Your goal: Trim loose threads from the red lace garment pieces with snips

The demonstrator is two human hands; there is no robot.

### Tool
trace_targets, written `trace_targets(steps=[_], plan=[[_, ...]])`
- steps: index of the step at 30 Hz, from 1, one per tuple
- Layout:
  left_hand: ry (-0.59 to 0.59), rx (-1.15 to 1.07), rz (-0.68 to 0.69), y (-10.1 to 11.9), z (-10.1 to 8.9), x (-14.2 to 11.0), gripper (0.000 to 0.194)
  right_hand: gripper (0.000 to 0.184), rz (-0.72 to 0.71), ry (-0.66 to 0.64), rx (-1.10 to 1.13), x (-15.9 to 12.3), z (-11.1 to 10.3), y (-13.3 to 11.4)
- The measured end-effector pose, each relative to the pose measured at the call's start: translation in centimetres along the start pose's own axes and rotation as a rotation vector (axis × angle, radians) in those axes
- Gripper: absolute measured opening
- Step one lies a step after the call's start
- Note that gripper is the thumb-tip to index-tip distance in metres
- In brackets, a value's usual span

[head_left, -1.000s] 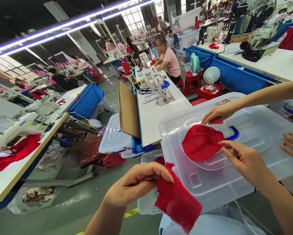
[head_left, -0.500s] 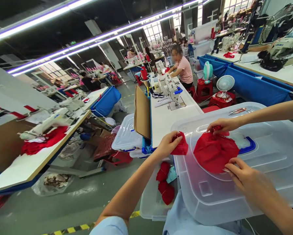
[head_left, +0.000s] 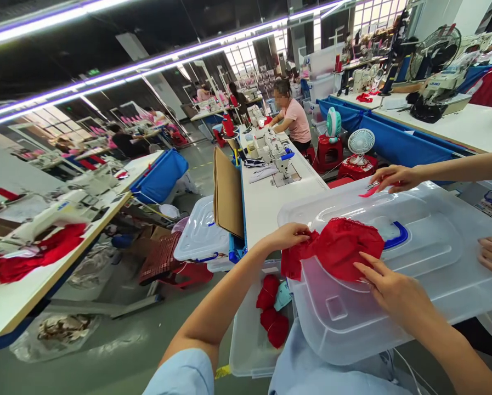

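A worker's left hand (head_left: 290, 236) pinches a strip of red fabric (head_left: 292, 262) at the near left edge of a translucent plastic lid (head_left: 427, 269), where it meets a rounded red cloth (head_left: 348, 247) lying flat on top. The right hand (head_left: 397, 293) rests its fingers, slightly parted, on the cloth's near right side; whether they grip it is unclear. A co-worker's hand (head_left: 397, 178) reaches over the far side beside a pinkish-red scrap (head_left: 368, 192). Red bundles (head_left: 268, 293) sit in a bin (head_left: 249, 348) at near left.
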State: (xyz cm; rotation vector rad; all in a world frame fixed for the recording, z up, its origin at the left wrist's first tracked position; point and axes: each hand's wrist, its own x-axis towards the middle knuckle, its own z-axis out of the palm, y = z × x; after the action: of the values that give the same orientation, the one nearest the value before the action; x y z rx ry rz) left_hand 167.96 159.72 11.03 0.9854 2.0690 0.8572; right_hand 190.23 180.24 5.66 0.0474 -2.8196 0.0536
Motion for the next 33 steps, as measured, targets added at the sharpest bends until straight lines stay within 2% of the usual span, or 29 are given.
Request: trace_targets(steps=[2,5,9,11,13,16,18,24,28,33], plan=[[0.032,0.068,-0.019,-0.7,0.4,0.8,0.021,0.039,0.026,-0.027,-0.033,-0.3,0.1,0.0],[0.032,0.025,0.004,-0.6,0.6,1.0,0.023,0.038,0.099,-0.022,-0.071,-1.4,-0.3,0.4],[-0.082,-0.178,0.053,0.5,0.7,0.8,0.027,0.036,0.206,0.002,-0.096,-3.2,-1.0,1.2],[-0.123,-0.201,0.051,0.9,0.9,1.0,0.027,0.036,0.235,0.003,-0.085,-3.9,-1.3,1.5],[-0.079,-0.034,0.004,1.0,1.1,1.1,0.023,0.036,0.252,0.005,-0.08,-4.4,-1.4,1.6],[0.079,0.326,-0.105,0.6,1.3,1.1,0.02,0.036,0.279,0.026,-0.082,-4.8,-1.7,1.4],[0.122,0.394,-0.118,0.1,1.4,0.9,0.022,0.037,0.284,0.059,-0.087,-4.9,-1.9,1.0],[0.122,0.27,-0.054,-1.2,1.5,0.8,0.023,0.041,0.271,0.216,-0.033,-4.4,-2.4,-0.4],[0.124,0.245,-0.064,-1.6,1.5,0.9,0.025,0.035,0.198,0.191,0.048,-4.6,-1.1,-1.0],[0.082,0.147,-0.009,-1.9,1.0,0.9,0.028,0.032,0.186,0.167,-0.073,-5.5,0.5,-0.9]])
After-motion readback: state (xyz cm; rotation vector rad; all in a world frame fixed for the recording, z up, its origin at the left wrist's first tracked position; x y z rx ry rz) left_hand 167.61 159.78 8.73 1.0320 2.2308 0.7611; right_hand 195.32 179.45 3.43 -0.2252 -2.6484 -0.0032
